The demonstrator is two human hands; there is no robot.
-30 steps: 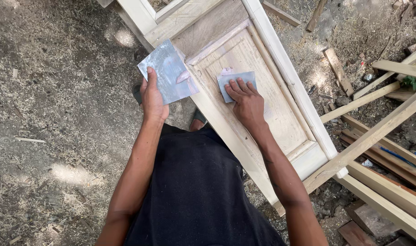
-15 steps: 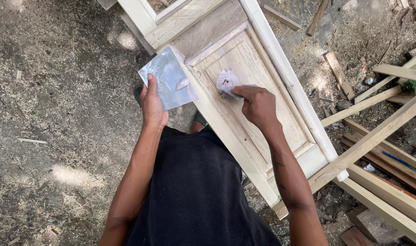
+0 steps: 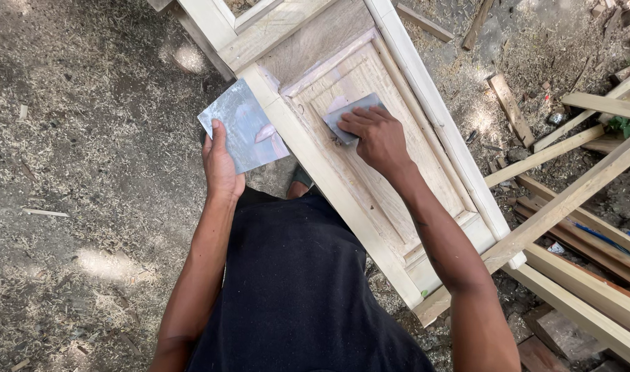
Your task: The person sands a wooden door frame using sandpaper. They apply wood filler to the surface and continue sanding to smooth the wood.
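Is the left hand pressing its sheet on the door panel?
No. The left hand holds its grey sheet off the door's edge, above the ground; only the right hand presses a pad on the panel.

Daylight fills the scene, soft and mostly shaded, with no artificial source in sight. The wooden door panel [image 3: 370, 131] is the brightest surface, pale and evenly lit. To its left, small dappled sun patches lie on the sawdust-covered ground [image 3: 87, 138], one close to the panel's upper edge and another lower down, beside the person's forearm. To its right, a similar sunlit patch falls on the dirt among the loose wooden battens [image 3: 570, 200]. Shadows are faint and diffuse. The black shirt [image 3: 294, 289] below the panel reads as a dark mass with little detail. Focus is sharp throughout, with no noticeable motion blur or glare.
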